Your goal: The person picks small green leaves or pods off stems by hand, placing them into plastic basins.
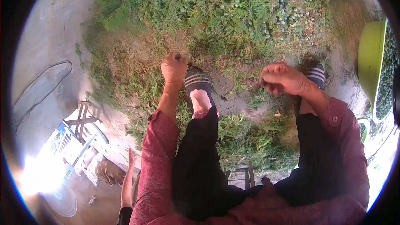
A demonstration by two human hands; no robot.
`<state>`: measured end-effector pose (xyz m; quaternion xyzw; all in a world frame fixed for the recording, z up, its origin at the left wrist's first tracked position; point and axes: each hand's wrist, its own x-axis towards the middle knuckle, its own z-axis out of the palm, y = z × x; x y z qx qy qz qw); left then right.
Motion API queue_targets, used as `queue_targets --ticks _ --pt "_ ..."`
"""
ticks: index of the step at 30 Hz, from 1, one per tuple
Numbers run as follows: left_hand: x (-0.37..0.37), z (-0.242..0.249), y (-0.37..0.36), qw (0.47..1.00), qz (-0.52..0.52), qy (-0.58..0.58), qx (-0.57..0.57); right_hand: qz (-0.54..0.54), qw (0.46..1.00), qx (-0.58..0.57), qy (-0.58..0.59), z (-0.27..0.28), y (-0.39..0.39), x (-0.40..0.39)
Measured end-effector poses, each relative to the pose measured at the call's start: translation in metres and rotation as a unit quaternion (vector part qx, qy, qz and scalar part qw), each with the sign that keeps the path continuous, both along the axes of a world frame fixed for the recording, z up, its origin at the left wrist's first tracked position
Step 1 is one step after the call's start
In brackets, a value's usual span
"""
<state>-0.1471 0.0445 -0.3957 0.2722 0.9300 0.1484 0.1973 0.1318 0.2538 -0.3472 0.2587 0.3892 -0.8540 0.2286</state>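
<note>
No legible text, labels or numbers observed. Striped sandal (197, 80) bears plain bands only, no readable brand.

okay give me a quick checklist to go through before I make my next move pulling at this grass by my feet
1. Left hand grip: fist shut low at the grass, something dark poking out the top; ok.
2. Right hand contents: fingers curled, raised off the ground, whether it holds anything: cannot tell.
3. Footing: left sandal and right sandal flat on bare soil; ok.
4. Left hand's distance from the foot: right beside the left sandal; not ok.
5. Green tub at the right edge: apart from both hands; ok.
6. Another person's hand low on the left: apart from the grass; ok.
</note>
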Motion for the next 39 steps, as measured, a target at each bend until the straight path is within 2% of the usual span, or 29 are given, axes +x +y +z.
queue_targets --ticks 1,2,4,5,6,7,9,11,13,14,17,19,22,24,27,31,33,34,36,37,38,39 --pt "0.003 0.007 0.003 0.997 0.015 -0.017 0.069 -0.040 0.998 -0.042 -0.010 -0.008 0.000 0.003" --pt "0.014 0.016 0.013 0.987 0.020 -0.083 0.133 -0.056 0.995 -0.082 -0.008 -0.012 0.002 0.005" --pt "0.045 0.033 0.029 0.972 -0.045 -0.176 0.147 -0.092 0.990 -0.093 -0.050 -0.008 -0.004 -0.001" --pt "0.068 0.053 0.044 0.962 -0.129 -0.184 0.153 -0.124 0.983 -0.103 -0.090 -0.006 -0.006 -0.003" --pt "0.088 0.069 0.058 0.945 -0.212 -0.191 0.160 -0.139 0.978 -0.131 -0.082 -0.012 -0.010 -0.002" --pt "0.103 0.072 0.066 0.944 -0.214 -0.193 0.163 -0.142 0.978 -0.128 -0.084 -0.017 -0.014 -0.001" --pt "0.123 0.073 0.077 0.878 -0.246 -0.356 0.206 -0.187 0.958 -0.184 -0.119 -0.022 -0.017 0.001" --pt "0.112 0.063 0.072 0.892 -0.219 -0.352 0.182 -0.171 0.967 -0.152 -0.110 -0.026 -0.011 0.009" --pt "0.100 0.038 0.059 0.947 -0.168 -0.246 0.118 -0.163 0.971 -0.131 -0.111 -0.038 -0.005 0.022" --pt "0.100 0.030 0.056 0.952 -0.176 -0.218 0.124 -0.166 0.971 -0.130 -0.110 -0.036 -0.003 0.023" --pt "0.115 0.011 0.054 0.948 -0.197 -0.209 0.138 -0.198 0.964 -0.113 -0.136 -0.029 0.001 0.026" --pt "0.122 0.000 0.060 0.946 -0.227 -0.193 0.127 -0.138 0.980 -0.081 -0.116 -0.025 0.003 0.029" --pt "0.129 -0.005 0.069 0.943 -0.277 -0.138 0.120 -0.135 0.980 -0.069 -0.128 -0.020 0.002 0.031" --pt "0.133 -0.001 0.076 0.946 -0.302 -0.107 0.039 -0.131 0.982 -0.076 -0.116 -0.024 0.002 0.035" --pt "0.133 -0.004 0.081 0.927 -0.365 -0.083 -0.007 -0.125 0.984 -0.075 -0.104 -0.023 0.004 0.036" --pt "0.134 -0.011 0.075 0.929 -0.362 -0.070 0.023 -0.132 0.983 -0.079 -0.104 -0.025 0.005 0.039" --pt "0.132 -0.019 0.069 0.937 -0.304 -0.081 0.154 -0.133 0.983 -0.082 -0.099 -0.025 0.007 0.041" --pt "0.131 -0.015 0.069 0.936 -0.305 -0.082 0.153 -0.132 0.983 -0.085 -0.094 -0.025 0.006 0.042" --pt "0.130 0.006 0.076 0.948 -0.141 -0.276 0.065 -0.144 0.980 -0.086 -0.109 -0.019 0.008 0.040" --pt "0.130 0.016 0.081 0.948 -0.143 -0.277 0.066 -0.154 0.976 -0.086 -0.124 -0.017 0.008 0.039" --pt "0.131 0.027 0.086 0.913 -0.051 -0.399 0.075 -0.156 0.976 -0.086 -0.125 -0.017 0.006 0.037" --pt "0.133 0.037 0.089 0.855 0.043 -0.511 0.082 -0.161 0.977 -0.076 -0.116 -0.017 0.004 0.034"
